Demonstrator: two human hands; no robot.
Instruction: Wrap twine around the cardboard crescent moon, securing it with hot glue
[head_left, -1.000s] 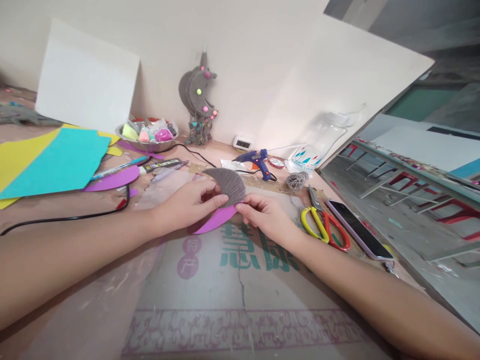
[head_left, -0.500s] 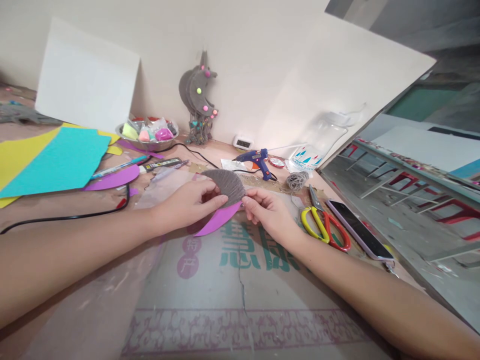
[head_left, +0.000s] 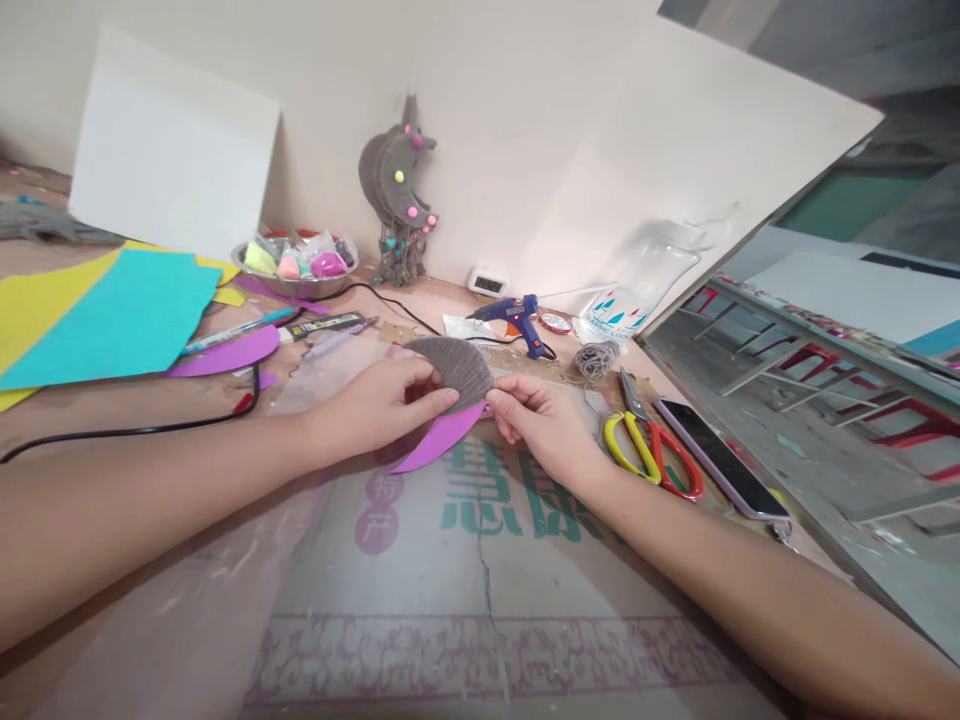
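Crescent [head_left: 463,366], grey-wrapped with bare purple end, is held over bench [head_left: 195,402] between both hands, left hand [head_left: 386,405] grip pinching the grey part, right hand [head_left: 546,425] grip pinching its right edge, scissors [head_left: 632,447] near right forearm.

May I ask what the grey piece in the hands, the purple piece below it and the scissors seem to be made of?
Grey piece: probably matte yarn, given its fine, close lines. Purple piece: smooth, even colour and a thin edge suggest foam sheet or card. Scissors: metallic-grey blades, likely steel; glossy handles, probably plastic.
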